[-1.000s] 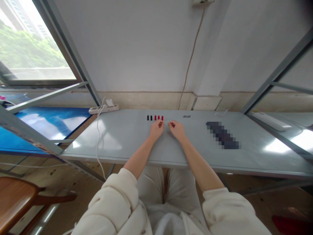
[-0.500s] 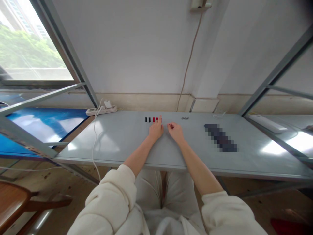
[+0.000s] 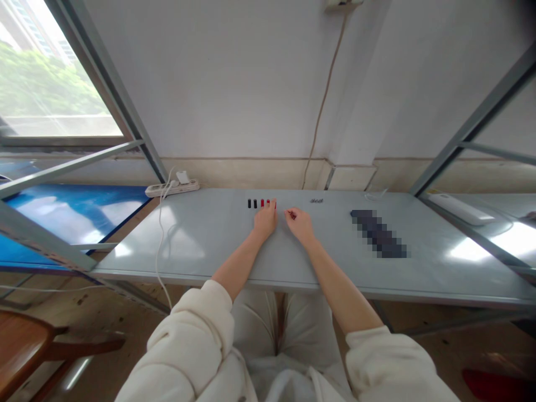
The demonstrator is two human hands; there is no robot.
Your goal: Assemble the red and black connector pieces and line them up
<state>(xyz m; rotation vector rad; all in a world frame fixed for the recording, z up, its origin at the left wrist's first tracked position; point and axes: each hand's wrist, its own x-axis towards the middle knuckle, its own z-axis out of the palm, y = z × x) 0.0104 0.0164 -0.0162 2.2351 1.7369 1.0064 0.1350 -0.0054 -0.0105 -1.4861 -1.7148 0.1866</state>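
Two small black cylinders (image 3: 252, 204) stand upright side by side on the grey table (image 3: 218, 245). Just right of them, in the same row, are small red cylinders (image 3: 262, 203). My left hand (image 3: 265, 219) is at the right end of the row, its fingers closed round a red cylinder (image 3: 275, 205) and partly covering its neighbour. My right hand (image 3: 298, 221) is a short way to the right, with its fingers curled in a pinch on small dark red things too small to name. Behind it lies a little group of small dark pieces (image 3: 316, 201).
A white power strip (image 3: 172, 188) with a plug and white cable (image 3: 159, 245) lies at the back left. A dark pixelated object (image 3: 379, 234) rests on the right side. Metal frame posts flank the table, and a wooden chair (image 3: 25, 346) is at the lower left.
My left hand's raised index finger has come down and bent beside the red cylinder at the row's end. My right hand has barely moved. The view has shifted slightly.
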